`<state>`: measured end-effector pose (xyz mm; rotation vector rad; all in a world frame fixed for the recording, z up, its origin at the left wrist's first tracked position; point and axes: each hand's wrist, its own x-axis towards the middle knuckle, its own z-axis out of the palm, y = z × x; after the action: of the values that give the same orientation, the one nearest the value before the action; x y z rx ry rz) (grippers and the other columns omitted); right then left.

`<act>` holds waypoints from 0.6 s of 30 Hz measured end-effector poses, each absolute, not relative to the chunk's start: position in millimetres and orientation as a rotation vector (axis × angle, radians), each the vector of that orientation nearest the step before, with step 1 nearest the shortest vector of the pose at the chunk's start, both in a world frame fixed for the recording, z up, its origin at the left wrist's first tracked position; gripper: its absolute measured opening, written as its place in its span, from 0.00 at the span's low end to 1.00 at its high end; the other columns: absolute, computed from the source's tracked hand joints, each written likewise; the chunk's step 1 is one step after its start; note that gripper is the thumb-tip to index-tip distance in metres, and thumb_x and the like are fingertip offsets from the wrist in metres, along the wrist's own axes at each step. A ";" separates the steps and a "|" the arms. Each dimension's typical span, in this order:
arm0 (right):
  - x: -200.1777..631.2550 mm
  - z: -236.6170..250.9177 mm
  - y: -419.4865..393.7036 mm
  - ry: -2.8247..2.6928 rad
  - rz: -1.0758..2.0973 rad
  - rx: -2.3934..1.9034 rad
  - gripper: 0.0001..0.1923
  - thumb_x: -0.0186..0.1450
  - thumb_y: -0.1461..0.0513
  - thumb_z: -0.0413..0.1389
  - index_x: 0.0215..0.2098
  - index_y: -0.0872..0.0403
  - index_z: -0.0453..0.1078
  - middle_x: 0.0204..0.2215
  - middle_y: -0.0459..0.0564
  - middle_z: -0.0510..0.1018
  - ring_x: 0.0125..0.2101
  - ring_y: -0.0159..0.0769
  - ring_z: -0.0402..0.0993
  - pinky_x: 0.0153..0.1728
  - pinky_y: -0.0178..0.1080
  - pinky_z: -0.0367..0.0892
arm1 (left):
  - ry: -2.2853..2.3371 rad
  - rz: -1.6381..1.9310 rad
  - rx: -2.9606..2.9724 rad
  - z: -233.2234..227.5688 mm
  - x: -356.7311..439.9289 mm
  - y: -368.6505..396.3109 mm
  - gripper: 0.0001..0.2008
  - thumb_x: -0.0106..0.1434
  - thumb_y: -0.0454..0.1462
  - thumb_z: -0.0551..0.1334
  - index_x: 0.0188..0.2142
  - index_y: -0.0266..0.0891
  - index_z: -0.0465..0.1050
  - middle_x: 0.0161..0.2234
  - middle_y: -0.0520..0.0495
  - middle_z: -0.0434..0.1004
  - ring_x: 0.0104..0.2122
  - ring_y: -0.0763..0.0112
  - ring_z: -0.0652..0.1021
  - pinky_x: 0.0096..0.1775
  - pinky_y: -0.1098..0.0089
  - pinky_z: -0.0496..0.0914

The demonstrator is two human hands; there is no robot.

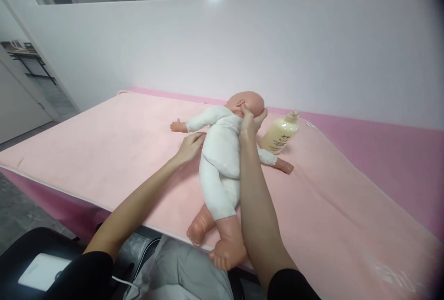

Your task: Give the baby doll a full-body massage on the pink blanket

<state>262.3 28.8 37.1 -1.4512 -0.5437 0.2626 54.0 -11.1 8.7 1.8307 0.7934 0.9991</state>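
Observation:
A baby doll point(222, 147) with a white cloth body and bare plastic head, hands and feet lies tilted on its side on a pink towel point(138, 119). Its head is turned away toward the wall, and its feet hang over the table's near edge. My right hand point(251, 122) grips the doll's head at the neck and jaw, with the thumb below the ear. Against the doll's side, under its outstretched arm, is my left hand point(191, 146); its fingertips are partly hidden by the body. A pump bottle point(280, 132) of pale yellow liquid stands just right of my right hand.
A darker pink cover point(391, 161) shows beneath the towel along the back and right. Behind the table rises a white wall point(277, 50). A black chair seat with a white device point(45, 271) and cable is at the lower left.

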 end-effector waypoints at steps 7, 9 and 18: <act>272.6 -16.2 60.8 -0.776 0.325 -1.481 0.51 0.57 0.45 0.53 0.69 0.52 0.33 0.59 0.59 0.63 0.54 0.47 0.68 0.51 0.48 0.66 | 0.699 1.013 1.903 1.6 60.4 -13.3 0.36 0.60 0.47 0.62 0.65 0.43 0.52 0.67 0.44 0.50 0.65 0.57 0.55 0.63 0.57 0.55; 273.1 -21.2 61.4 -0.811 0.352 -1.471 0.51 0.56 0.45 0.55 0.69 0.52 0.35 0.59 0.58 0.63 0.53 0.45 0.69 0.50 0.46 0.67 | 0.672 0.942 1.928 -1.9 59.4 -13.1 0.36 0.59 0.45 0.64 0.64 0.45 0.54 0.66 0.45 0.51 0.65 0.56 0.56 0.63 0.56 0.54; 272.6 -32.0 64.5 -0.904 0.564 -1.392 0.54 0.55 0.46 0.57 0.69 0.55 0.33 0.62 0.60 0.59 0.55 0.42 0.67 0.51 0.43 0.67 | 0.780 0.772 1.979 -15.1 50.9 2.9 0.38 0.60 0.50 0.61 0.66 0.45 0.51 0.66 0.45 0.53 0.63 0.55 0.60 0.61 0.57 0.57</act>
<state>272.6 64.5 -32.0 -1.3923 -0.9035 0.5636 50.9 2.9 -15.1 1.9786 0.7804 0.7724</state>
